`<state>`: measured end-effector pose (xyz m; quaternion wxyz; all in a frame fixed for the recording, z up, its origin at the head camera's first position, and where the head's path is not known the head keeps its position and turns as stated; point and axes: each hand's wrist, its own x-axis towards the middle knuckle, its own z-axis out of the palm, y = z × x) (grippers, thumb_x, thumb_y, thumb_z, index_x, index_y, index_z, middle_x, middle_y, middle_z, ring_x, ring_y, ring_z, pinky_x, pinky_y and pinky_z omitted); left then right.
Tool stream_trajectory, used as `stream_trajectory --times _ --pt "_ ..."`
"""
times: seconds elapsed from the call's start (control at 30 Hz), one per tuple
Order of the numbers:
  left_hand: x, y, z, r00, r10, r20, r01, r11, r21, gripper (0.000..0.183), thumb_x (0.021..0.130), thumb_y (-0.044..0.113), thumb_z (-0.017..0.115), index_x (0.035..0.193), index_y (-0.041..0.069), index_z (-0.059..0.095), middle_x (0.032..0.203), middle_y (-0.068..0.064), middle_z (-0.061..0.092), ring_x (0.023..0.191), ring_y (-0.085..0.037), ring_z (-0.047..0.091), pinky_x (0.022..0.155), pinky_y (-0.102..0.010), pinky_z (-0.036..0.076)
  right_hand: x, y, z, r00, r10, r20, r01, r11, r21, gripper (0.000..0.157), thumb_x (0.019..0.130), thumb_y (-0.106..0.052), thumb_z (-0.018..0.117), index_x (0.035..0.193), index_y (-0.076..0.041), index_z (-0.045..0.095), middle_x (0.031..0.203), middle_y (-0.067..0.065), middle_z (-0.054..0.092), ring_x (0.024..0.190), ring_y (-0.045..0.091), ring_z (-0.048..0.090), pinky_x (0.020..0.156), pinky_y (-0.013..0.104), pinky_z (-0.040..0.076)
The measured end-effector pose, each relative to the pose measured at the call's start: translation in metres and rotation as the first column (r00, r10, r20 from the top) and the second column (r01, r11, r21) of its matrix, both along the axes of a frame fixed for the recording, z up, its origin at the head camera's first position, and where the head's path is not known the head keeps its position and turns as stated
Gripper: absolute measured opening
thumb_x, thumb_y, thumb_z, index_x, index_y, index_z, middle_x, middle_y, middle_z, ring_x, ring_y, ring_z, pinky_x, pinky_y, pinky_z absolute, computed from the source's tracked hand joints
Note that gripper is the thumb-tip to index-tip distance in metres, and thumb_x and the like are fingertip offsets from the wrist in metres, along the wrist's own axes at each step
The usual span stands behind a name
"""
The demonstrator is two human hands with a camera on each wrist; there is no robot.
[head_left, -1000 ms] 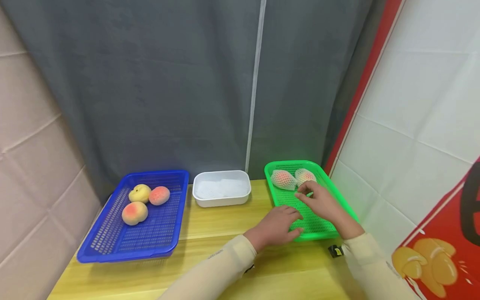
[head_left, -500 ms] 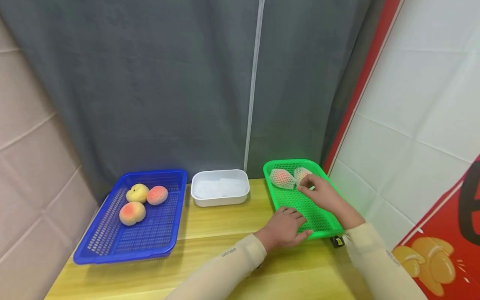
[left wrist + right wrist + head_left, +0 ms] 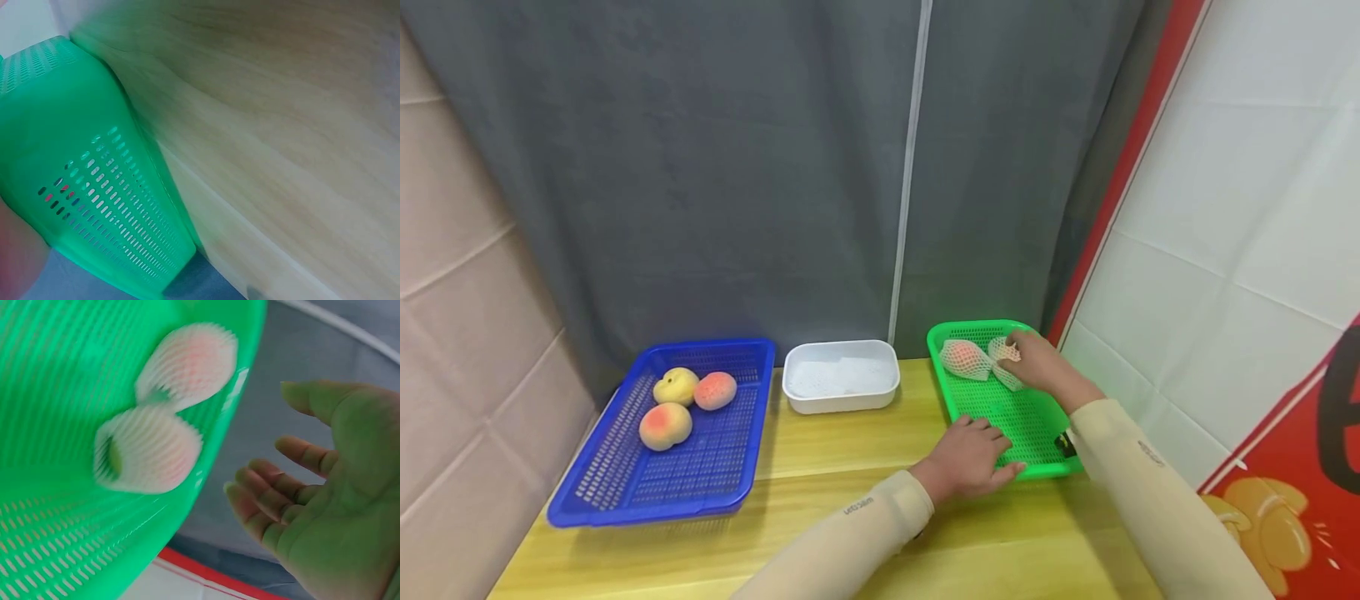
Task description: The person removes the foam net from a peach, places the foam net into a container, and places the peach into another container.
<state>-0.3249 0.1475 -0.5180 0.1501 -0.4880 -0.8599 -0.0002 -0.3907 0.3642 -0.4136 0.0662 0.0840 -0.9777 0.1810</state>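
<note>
In the head view, the right hand is over the far part of the green basket, at the right netted peach; the left netted peach lies just beside it (both in white mesh, pink showing through). The left hand is at the basket's near left edge, its fingers relaxed. Farther left stand a white tray with white pieces inside and a blue basket holding three bare peaches, all on a wooden table.

In the left wrist view, the green basket's slotted wall fills the left half; a blurred patch of skin sits at the edge, and I cannot tell the grip from it.

In the right wrist view, the right hand's thumb and loosely bent fingers stand wide apart, holding nothing, and both netted peaches lie inside the basket, clear of the fingertips.
</note>
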Motion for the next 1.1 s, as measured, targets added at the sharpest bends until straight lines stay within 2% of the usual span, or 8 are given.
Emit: stream_trajectory --times 0.07,0.23,0.5,0.67,0.9,1.1 --pt "0.000 0.000 0.002 1.000 0.006 0.012 -0.006 1.000 -0.004 0.066 0.116 0.066 0.025 0.143 0.029 0.073 0.141 0.016 0.070 0.133 -0.012 0.059 0.106 -0.036 0.046 -0.013 0.005 -0.003 0.999 -0.023 0.036 0.021 0.998 0.062 0.061 0.109 -0.024 0.069 0.153 0.013 0.048 0.149 0.042 0.050 0.129 0.058 0.058 0.100 0.069 0.053" --pt "0.000 0.000 0.002 1.000 0.010 0.026 -0.010 1.000 -0.020 0.068 0.115 0.066 0.023 0.142 0.029 0.073 0.141 0.015 0.070 0.132 -0.012 0.059 0.105 -0.035 0.045 -0.036 0.013 -0.010 0.987 -0.082 0.141 0.064 0.990 0.128 0.077 0.109 -0.026 0.070 0.165 0.010 0.032 0.162 0.047 0.031 0.143 0.064 0.043 0.109 0.073 0.047" --pt "0.000 0.002 0.001 1.000 0.013 0.011 -0.012 1.000 -0.014 0.066 0.115 0.066 0.025 0.135 0.029 0.076 0.133 0.015 0.073 0.123 -0.011 0.060 0.098 -0.034 0.045 -0.060 0.018 -0.024 0.968 -0.145 0.207 0.111 0.980 0.166 0.085 0.109 -0.030 0.069 0.163 0.017 0.022 0.161 0.051 0.029 0.147 0.064 0.038 0.117 0.070 0.042" --pt "0.000 0.004 -0.002 1.000 0.015 -0.008 -0.015 1.000 -0.020 0.064 0.115 0.067 0.026 0.131 0.030 0.076 0.127 0.017 0.073 0.115 -0.010 0.059 0.093 -0.032 0.042 -0.076 0.023 -0.044 0.963 -0.167 0.210 0.132 0.976 0.172 0.087 0.108 -0.030 0.070 0.164 0.016 0.023 0.164 0.049 0.026 0.151 0.064 0.034 0.119 0.070 0.040" --pt "-0.001 0.006 -0.006 1.000 0.009 -0.007 -0.010 0.999 -0.033 0.064 0.115 0.067 0.025 0.132 0.031 0.076 0.127 0.017 0.073 0.116 -0.010 0.058 0.094 -0.033 0.043 -0.086 0.025 -0.065 0.967 -0.170 0.190 0.138 0.976 0.170 0.086 0.104 -0.030 0.074 0.164 0.012 0.029 0.161 0.049 0.030 0.148 0.069 0.033 0.117 0.075 0.038" --pt "-0.002 0.006 -0.006 1.000 0.020 -0.006 -0.020 0.999 -0.032 0.064 0.114 0.068 0.026 0.131 0.032 0.076 0.127 0.017 0.073 0.116 -0.009 0.058 0.092 -0.032 0.042 -0.087 0.023 -0.071 0.961 -0.160 0.226 0.133 0.983 0.130 0.092 0.102 -0.029 0.078 0.170 0.005 0.026 0.167 0.048 0.017 0.152 0.073 0.016 0.117 0.082 0.033"
